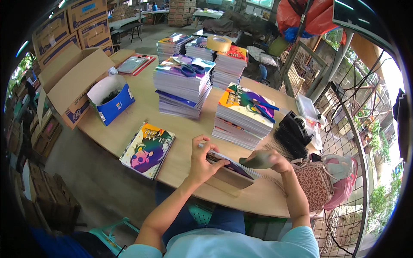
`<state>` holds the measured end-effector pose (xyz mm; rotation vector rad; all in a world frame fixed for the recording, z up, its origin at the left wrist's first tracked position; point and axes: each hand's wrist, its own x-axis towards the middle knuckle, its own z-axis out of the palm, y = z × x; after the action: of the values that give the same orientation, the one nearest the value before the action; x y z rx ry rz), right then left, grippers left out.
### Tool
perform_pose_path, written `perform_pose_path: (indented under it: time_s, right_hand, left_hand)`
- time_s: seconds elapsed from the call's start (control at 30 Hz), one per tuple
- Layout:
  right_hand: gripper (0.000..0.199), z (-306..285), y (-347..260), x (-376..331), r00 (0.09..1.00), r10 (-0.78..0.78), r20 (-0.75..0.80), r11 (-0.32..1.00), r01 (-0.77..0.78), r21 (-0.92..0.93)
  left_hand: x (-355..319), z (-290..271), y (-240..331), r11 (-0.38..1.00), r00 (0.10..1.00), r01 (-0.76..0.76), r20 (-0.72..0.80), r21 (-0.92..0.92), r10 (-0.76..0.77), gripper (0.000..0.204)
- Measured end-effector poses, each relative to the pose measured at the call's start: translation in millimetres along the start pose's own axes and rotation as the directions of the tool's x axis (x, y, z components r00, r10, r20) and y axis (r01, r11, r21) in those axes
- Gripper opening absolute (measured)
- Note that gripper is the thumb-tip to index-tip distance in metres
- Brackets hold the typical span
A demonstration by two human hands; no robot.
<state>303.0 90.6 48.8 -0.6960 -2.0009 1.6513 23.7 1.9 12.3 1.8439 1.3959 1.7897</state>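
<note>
1. A spiral notebook [234,178] is held on edge just in front of the person, above the near edge of the wooden surface [195,135], with its coil side toward the right.
2. The left hand [204,162] pinches the notebook near its left end, thumb on the near side and fingers over the top and far side.
3. The right hand [279,161] is closed around a grey-green object [259,161], which is beside the notebook's coiled end; blur hides its exact kind, and I cannot tell whether it touches the coil.
4. To the left of the hands, a second notebook [147,150] lies flat, its colourful cover facing up.
5. Beyond the hands, a notebook stack [241,118] carries a blue-handled tool [263,110] on top.
6. Farther off and to the left, a taller stack [180,92] bears dark-handled scissors [192,69]; behind it are more stacks, one topped by a tape roll [218,43].
7. At the left, a blue box [115,105] with dark contents sits beside an open carton [73,86].
8. On the right are a dark bundle of coils [289,138] and, nearer the person, a patterned bag [310,184].
</note>
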Motion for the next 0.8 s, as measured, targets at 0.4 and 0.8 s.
perform_pose_path:
  time_s: [0.4,0.8]
  right_hand:
    - [0.056,2.3,-7.7,8.6,0.994,-0.066,0.086,0.998,0.067,-0.013]
    - [0.072,13.0,-27.5,35.1,0.982,0.089,0.167,0.971,-0.049,-0.233]
  left_hand:
    - [-10.0,13.2,19.5,0.994,0.993,0.086,0.083,-0.064,-0.081,0.055]
    - [-11.3,8.7,12.0,0.993,0.997,0.056,0.061,-0.108,-0.05,0.063]
